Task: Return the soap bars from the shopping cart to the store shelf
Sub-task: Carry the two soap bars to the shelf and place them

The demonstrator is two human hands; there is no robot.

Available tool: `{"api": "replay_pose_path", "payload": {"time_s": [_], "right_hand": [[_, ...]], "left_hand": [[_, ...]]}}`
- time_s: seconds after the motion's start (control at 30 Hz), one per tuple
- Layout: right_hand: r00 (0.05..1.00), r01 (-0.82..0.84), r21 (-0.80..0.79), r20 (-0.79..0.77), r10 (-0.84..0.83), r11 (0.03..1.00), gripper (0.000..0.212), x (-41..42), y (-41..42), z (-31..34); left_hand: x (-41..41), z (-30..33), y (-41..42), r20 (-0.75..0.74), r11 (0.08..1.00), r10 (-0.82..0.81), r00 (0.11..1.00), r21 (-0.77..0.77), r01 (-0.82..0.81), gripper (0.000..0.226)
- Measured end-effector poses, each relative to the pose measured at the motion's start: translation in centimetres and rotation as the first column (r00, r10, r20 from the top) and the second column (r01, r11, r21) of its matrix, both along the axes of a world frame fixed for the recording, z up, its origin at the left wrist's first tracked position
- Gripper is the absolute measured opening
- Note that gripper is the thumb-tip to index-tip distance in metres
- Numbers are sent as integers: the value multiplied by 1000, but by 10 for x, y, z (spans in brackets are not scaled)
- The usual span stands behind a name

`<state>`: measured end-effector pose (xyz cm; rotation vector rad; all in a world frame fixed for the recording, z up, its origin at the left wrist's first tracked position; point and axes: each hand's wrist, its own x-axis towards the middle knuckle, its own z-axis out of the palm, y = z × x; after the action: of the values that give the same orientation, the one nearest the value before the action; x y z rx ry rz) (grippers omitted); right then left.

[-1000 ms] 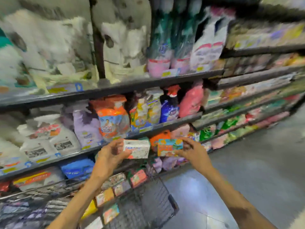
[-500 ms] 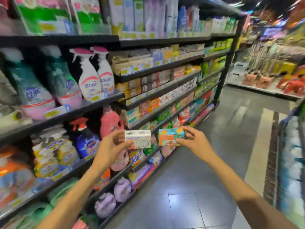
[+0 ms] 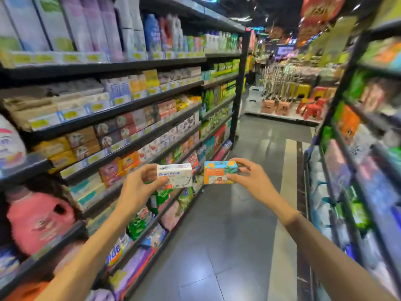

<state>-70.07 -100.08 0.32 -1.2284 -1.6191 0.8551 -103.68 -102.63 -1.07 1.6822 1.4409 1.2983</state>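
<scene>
We are holding two soap boxes up in the middle of the frame, side by side, close but not touching. The white soap box (image 3: 175, 176) is sitting in our left hand (image 3: 138, 187). Blue words on it are saying "Goat Soap". Our left thumb is pressing on its front near the bottom, and our fingers are curling round its left end. The orange and blue soap box (image 3: 219, 172) is sitting in our right hand (image 3: 251, 179). Our right thumb is pinching its lower right corner and our fingers are wrapping over its top right end. Both boxes are lying flat and long, with their fronts facing us.

Both of our bare arms are reaching in from the bottom of the frame.

Just behind the boxes, on the left side of the frame, the store shelf (image 3: 121, 109) is running far back with many black boards. Rows of small boxed soaps are filling its middle levels. A big pink jug (image 3: 36, 220) is standing at the lower left. Tall refill bags are lining the top row at the upper left.

The grey tiled floor (image 3: 227, 246) is stretching down the middle. Another shelf (image 3: 355, 148) is standing along the right edge, all blurry. Red and orange stools (image 3: 308, 107) are sitting far back at the upper right.
</scene>
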Motion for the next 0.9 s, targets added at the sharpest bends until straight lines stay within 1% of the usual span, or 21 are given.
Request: {"api": "replay_pose_path", "payload": {"time_s": [0.1, 0.3, 0.43, 0.57, 0.67, 0.83, 0.9], "right_hand": [[1000, 23, 9, -7, -23, 1000, 41, 25, 44, 1], [995, 94, 26, 27, -95, 995, 40, 66, 152, -2], [994, 102, 28, 36, -103, 994, 40, 84, 232, 4], [996, 84, 23, 30, -85, 996, 40, 88, 308, 7], [999, 34, 11, 3, -34, 999, 39, 84, 370, 5], [988, -152, 5, -9, 152, 988, 39, 63, 483, -6], [973, -232, 3, 0, 232, 973, 44, 48, 529, -10]], "left_hand": [[25, -1, 59, -20, 1000, -27, 999, 14, 28, 37], [70, 1, 180, 7, 996, -84, 996, 23, 83, 35], [86, 10, 260, 41, 996, -93, 995, 9, 93, 33], [92, 17, 324, 27, 998, -56, 998, -4, 56, 34], [91, 18, 367, 17, 1000, -2, 1000, -12, 3, 34], [67, 8, 433, -3, 988, 150, 989, -27, -151, 36], [58, 5, 452, 3, 973, 227, 974, -28, -227, 36]]}}
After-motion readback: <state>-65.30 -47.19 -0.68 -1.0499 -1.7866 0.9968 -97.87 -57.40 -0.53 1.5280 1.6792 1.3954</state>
